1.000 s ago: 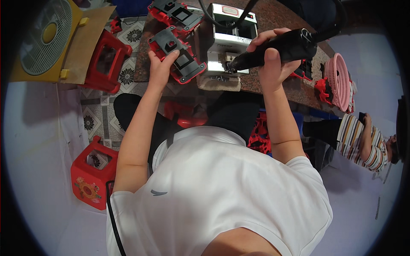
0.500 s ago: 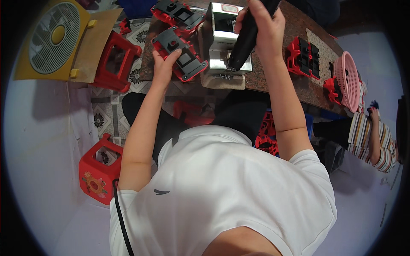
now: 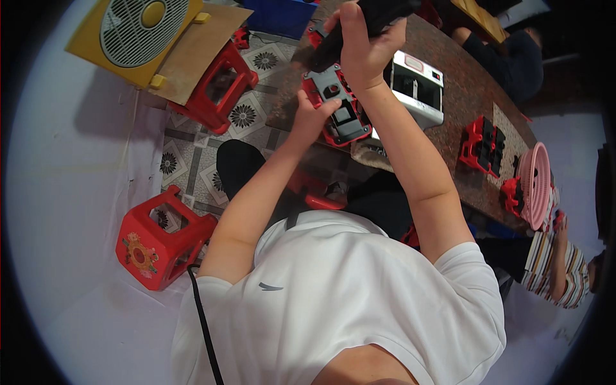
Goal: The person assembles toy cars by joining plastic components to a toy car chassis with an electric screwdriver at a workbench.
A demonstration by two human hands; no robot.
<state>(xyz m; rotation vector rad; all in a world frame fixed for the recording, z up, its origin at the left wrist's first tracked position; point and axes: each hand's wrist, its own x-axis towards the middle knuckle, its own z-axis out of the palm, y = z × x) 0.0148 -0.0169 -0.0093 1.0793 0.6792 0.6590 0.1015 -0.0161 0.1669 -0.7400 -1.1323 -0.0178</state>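
My left hand point(image 3: 312, 119) grips a red and black plastic housing point(image 3: 350, 128) by its left side, thumb on top, at the table's near edge. Above the housing's far end, my right hand point(image 3: 364, 54) is wrapped round a black electric screwdriver point(image 3: 329, 50). The screwdriver slants down to the left; its tip does not show clearly, and I cannot tell whether it touches the housing. Just right of the housing stands a silver metal box point(image 3: 428, 112) with a dark opening, partly hidden by my right forearm. Another red part point(image 3: 315, 36) lies behind the screwdriver.
On the speckled table point(image 3: 459, 80), red and black housings point(image 3: 481, 146) and a pink basket point(image 3: 538, 186) sit at the right. Left are red stools point(image 3: 160, 240) and a yellow fan point(image 3: 122, 38). One person point(image 3: 557, 269) is at the right, another point(image 3: 513, 67) at the far side.
My right hand has swung the screwdriver left, away from the metal box to above the housing. The left hand still holds the housing. The whole view has shifted, the table now lying further right.
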